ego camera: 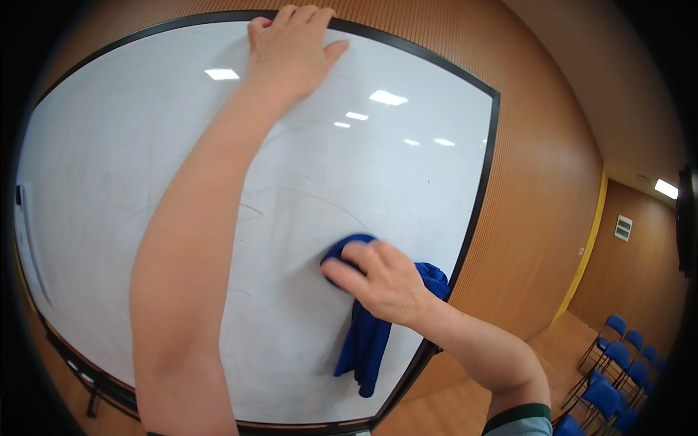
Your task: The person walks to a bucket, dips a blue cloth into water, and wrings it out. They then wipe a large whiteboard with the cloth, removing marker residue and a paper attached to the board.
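A large whiteboard [294, 349] in a black frame fills most of the view, with faint curved marker lines and light reflections on its surface. My left hand [292, 52] is at the board's top edge, its fingertips over the black frame and the thumb apart, with nothing seen in its grasp. Lower right, my right hand [381, 278] grips a blue cloth [371, 349] and presses it against the board. One part of the cloth hangs below that hand, another bunches out behind the wrist. The fingers of this hand are slightly blurred.
Behind the board stands a ribbed wood-panelled wall [523, 191]. Along the board's bottom runs a dark ledge [92, 373] with small white items on it. Several blue folding chairs [600, 398] stand on the wooden floor at lower right.
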Demonstrator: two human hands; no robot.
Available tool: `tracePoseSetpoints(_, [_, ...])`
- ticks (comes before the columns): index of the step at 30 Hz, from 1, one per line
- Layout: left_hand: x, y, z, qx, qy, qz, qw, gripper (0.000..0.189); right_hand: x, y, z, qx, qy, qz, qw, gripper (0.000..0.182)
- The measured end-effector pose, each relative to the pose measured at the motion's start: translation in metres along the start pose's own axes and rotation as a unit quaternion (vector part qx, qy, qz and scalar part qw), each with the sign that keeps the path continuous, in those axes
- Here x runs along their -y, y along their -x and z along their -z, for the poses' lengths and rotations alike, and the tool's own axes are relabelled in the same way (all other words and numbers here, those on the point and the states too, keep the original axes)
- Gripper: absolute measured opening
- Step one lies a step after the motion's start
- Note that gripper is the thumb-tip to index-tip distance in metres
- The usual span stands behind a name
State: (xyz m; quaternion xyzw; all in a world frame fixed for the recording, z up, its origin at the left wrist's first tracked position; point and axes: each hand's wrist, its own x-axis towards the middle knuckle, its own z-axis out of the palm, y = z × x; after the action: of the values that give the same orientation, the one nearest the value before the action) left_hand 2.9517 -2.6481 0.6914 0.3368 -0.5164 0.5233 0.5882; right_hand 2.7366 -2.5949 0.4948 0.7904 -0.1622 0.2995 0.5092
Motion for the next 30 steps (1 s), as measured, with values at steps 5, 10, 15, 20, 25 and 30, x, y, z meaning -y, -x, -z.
tracePoseSetpoints(5, [0.008, -0.002, -0.002, 0.021, -0.016, 0.0, 1.0, 0.053, -0.053, 0.003, 0.016, -0.077, 0.031, -0.088, 0.993, 0.036])
tracePoseSetpoints(10, [0.008, -0.004, -0.004, -0.02, -0.018, -0.019, 0.999, 0.049, -0.091, -0.001, 0.039, -0.198, 0.085, -0.244, 0.945, 0.05])
tracePoseSetpoints(15, [0.004, -0.006, -0.002, 0.01, -0.023, -0.008, 1.0, 0.05, -0.027, 0.04, 0.014, -0.064, -0.01, -0.195, 0.979, 0.038])
tracePoseSetpoints(20, [-0.009, -0.009, 0.012, 0.032, -0.001, 0.024, 0.999, 0.052, -0.09, 0.011, 0.048, -0.135, 0.142, -0.225, 0.954, 0.037])
tracePoseSetpoints(25, [0.007, -0.007, 0.015, 0.033, -0.023, 0.006, 0.999, 0.052, -0.027, 0.016, 0.02, -0.074, 0.047, -0.142, 0.986, 0.033])
tracePoseSetpoints(30, [0.009, -0.012, 0.011, 0.057, -0.032, 0.024, 0.998, 0.053, -0.077, -0.004, 0.045, -0.123, 0.072, -0.243, 0.959, 0.042])
